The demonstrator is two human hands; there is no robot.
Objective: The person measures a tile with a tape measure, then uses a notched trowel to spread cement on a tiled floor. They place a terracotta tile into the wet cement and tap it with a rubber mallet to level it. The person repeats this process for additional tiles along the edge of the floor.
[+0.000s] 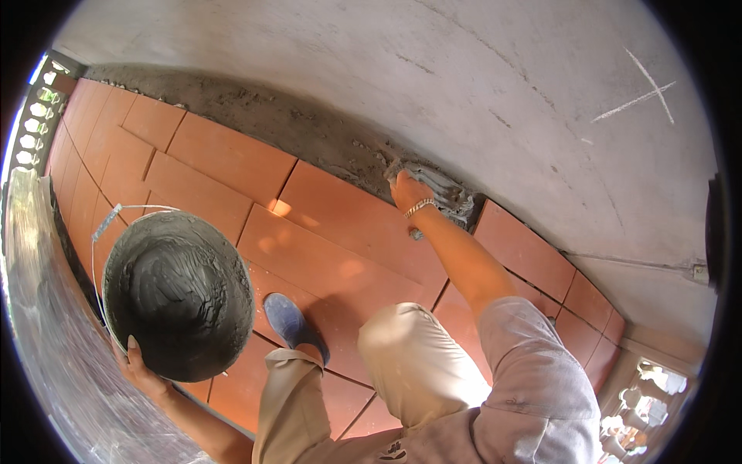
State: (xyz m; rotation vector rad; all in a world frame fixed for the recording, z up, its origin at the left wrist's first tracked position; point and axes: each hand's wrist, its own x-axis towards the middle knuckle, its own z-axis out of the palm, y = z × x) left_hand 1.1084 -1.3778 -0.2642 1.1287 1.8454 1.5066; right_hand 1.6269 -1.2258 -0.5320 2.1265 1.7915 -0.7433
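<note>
On the left a round bucket [246, 309] stands tilted, holding wet grey mortar [182, 286]. My left hand [144, 373] is closed on its near rim, thumb up on the edge and the other fingers mostly hidden. Its wire handle [94, 263] hangs over the far left side. My right hand [410, 193] reaches down by the wall, fingers curled; what they grip is mostly hidden. Fresh ridged mortar [450, 192] lies right beside that hand, in the untiled strip [239, 108] between wall and tiles. A grey piece shows under the wrist.
Red-orange tiles [332, 240] cover the floor, some with raised edges. The grey plastered wall [495, 85] bears a chalk cross [653, 94]. My foot in a blue shoe [290, 319] rests on the tiles. A smeared pale surface [54, 325] runs along the left; openwork balusters [31, 127] stand beyond.
</note>
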